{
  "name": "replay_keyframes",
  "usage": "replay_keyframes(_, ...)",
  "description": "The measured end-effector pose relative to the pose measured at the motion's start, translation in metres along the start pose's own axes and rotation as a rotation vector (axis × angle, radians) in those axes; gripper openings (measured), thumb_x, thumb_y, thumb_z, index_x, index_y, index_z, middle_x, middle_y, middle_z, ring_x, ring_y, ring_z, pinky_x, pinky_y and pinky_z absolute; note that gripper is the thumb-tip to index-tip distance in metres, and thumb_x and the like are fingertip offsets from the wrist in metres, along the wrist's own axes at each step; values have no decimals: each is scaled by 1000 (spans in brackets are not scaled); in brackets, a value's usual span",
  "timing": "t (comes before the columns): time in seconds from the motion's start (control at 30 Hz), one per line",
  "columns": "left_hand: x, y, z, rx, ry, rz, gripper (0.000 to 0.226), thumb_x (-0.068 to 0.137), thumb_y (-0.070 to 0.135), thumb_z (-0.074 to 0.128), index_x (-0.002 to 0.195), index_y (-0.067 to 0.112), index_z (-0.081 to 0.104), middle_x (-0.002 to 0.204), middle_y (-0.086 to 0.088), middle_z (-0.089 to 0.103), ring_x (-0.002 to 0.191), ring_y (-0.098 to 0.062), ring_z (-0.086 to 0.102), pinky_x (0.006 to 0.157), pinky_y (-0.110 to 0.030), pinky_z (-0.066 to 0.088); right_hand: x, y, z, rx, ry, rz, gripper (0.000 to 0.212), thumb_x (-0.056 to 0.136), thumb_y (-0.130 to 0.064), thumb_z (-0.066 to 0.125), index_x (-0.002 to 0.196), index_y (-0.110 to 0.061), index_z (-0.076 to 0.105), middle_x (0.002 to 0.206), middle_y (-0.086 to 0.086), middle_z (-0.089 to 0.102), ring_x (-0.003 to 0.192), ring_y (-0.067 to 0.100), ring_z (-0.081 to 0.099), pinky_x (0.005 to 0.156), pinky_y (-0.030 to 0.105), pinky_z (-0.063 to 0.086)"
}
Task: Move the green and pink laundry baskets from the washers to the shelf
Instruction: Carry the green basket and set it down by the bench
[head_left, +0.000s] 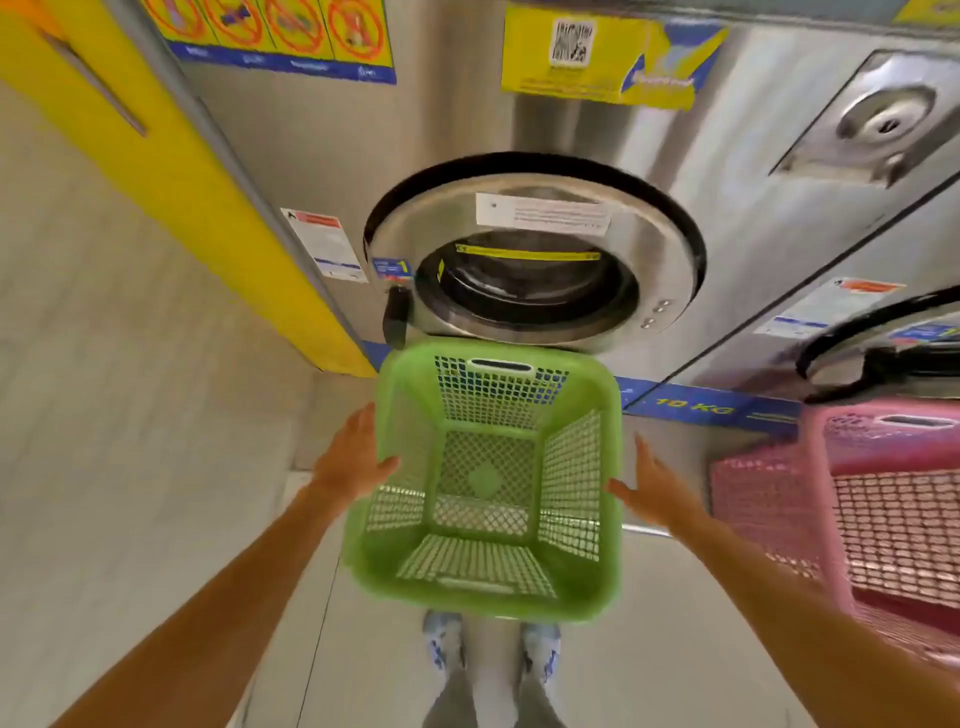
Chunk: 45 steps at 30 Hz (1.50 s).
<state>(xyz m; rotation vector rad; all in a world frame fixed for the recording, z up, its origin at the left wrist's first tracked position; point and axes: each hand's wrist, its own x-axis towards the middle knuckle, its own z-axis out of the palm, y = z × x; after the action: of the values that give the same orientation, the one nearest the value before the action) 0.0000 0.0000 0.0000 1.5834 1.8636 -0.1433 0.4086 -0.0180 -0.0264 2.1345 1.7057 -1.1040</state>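
Note:
An empty green laundry basket (483, 483) with mesh walls stands in front of the round door of a steel washer (535, 260), just ahead of my shoes. My left hand (353, 457) is at its left wall with fingers spread, and the thumb touches the rim. My right hand (649, 483) is beside its right rim, fingers apart, with the thumb tip at the edge. Neither hand is closed around the basket. A pink laundry basket (883, 499) stands to the right, below a second washer (893, 332), and the frame edge cuts it off.
A yellow panel (171, 171) and a pale tiled wall run along the left. Light floor tiles (644, 649) lie between my feet and the pink basket. Stickers and a coin slot (883, 117) are on the washer fronts. No shelf is in view.

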Motion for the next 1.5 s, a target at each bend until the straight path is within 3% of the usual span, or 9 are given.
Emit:
replay_keyframes(0.2, 45, -33, 40, -76, 7, 2, 100, 88, 26, 73, 158, 6, 4, 158, -23, 22, 140, -41, 34, 112, -52, 34, 40, 6, 45, 211, 136, -56, 99, 87, -24, 77, 155, 8, 13, 152, 27, 40, 133, 45, 48, 105, 36, 37)
replay_keyframes(0.33, 52, -43, 61, -188, 71, 55, 103, 88, 17, 72, 159, 12, -3, 161, -19, 20, 139, -39, 36, 113, -50, 35, 45, 9, 67, 262, 239, -76, 99, 91, -20, 72, 159, -2, 2, 154, 27, 37, 133, 48, 47, 107, 50, 41)
replay_keyframes(0.43, 52, -48, 70, -255, 145, 55, 98, 90, 11, 68, 159, 18, -1, 151, -21, 36, 125, -42, 51, 104, -55, 43, 44, 8, 79, 294, 314, -102, 95, 93, -13, 66, 159, -5, -1, 157, 25, 33, 134, 48, 45, 108, 51, 40)
replay_keyframes(0.57, 52, -49, 78, -309, 167, 90, 94, 94, 6, 59, 159, 22, -7, 153, -20, 34, 128, -41, 49, 103, -57, 45, 47, 6, 86, 329, 357, -98, 90, 94, -4, 59, 160, -7, -3, 154, 25, 39, 131, 47, 49, 107, 51, 42)
replay_keyframes(0.77, 33, -48, 81, -287, 167, 89, 92, 97, 8, 54, 158, 22, -13, 145, -26, 37, 112, -40, 57, 93, -47, 50, 36, 13, 86, 330, 379, -124, 88, 93, 0, 57, 160, -5, 0, 159, 23, 31, 138, 45, 41, 112, 47, 35)
replay_keyframes(0.93, -5, -42, 93, -281, 155, 53, 88, 99, 10, 53, 158, 19, -12, 161, -17, 17, 125, -39, 51, 100, -44, 44, 10, 28, 83, 313, 339, -147, 88, 93, 2, 57, 160, -3, 0, 156, 27, 33, 138, 46, 39, 113, 47, 34)
replay_keyframes(1.07, -40, -33, 102, -279, 156, 25, 85, 99, 7, 51, 158, 14, -9, 166, -14, -2, 146, -37, 27, 115, -41, 25, -12, 42, 79, 302, 308, -165, 88, 93, 1, 58, 160, -4, 1, 156, 26, 33, 137, 46, 40, 112, 50, 35)
replay_keyframes(1.23, -100, -22, 98, -327, 212, 0, 86, 96, 1, 53, 158, 11, -6, 166, -15, 0, 149, -35, 19, 117, -36, 19, -56, 48, 64, 310, 272, -166, 91, 92, 1, 59, 161, -7, 0, 156, 23, 35, 138, 43, 41, 113, 48, 35)
replay_keyframes(1.5, -210, -37, 112, -399, 343, -75, 89, 97, 4, 52, 158, 17, -10, 165, -13, 8, 138, -35, 37, 110, -42, 35, -105, 36, 66, 240, 190, -303, 91, 92, -4, 61, 161, -7, 1, 164, 17, 24, 145, 39, 33, 117, 37, 25)
